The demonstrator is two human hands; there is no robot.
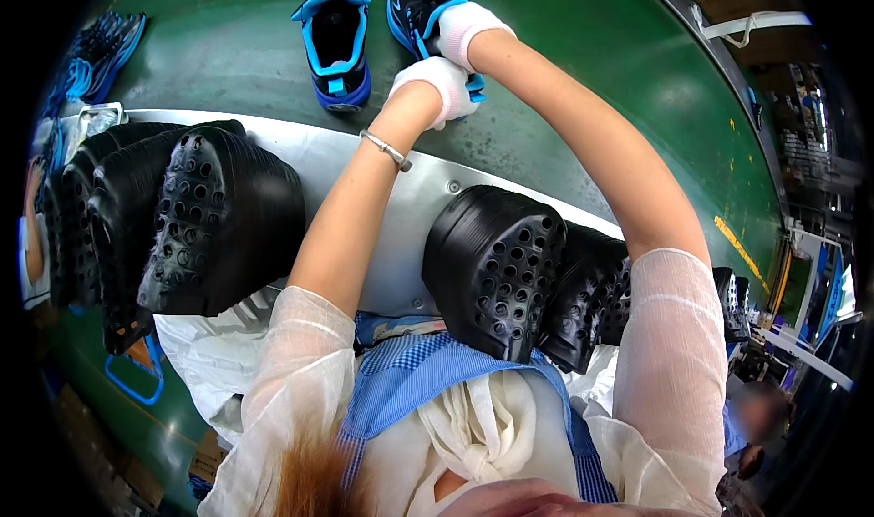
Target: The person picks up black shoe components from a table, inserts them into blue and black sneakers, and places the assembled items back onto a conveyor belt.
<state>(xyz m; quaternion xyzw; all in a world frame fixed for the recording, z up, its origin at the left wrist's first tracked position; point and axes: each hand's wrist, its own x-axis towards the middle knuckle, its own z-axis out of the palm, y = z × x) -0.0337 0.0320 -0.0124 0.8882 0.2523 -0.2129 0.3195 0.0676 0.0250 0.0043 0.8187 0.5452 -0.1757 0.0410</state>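
Observation:
Both my hands, in white gloves, are at a black sneaker with bright blue trim [410, 12] on the green surface beyond the metal ledge. My left hand [441, 89] is closed round its heel end, where a bit of blue shows past the glove. Across the collar and side of the same sneaker lies my right hand [464, 33], its fingers curled onto it and partly hidden. The matching sneaker [337, 44] stands upright to the left, its opening facing up and its toe pointing away. Neither hand touches that one.
Stacks of black perforated shoe-shaped pieces [223, 221] rest on the metal ledge [369, 271] at left, with more such pieces [501, 267] at right. Several blue-and-black shoes [105, 53] lie at the far left. Other people are partly visible at both sides.

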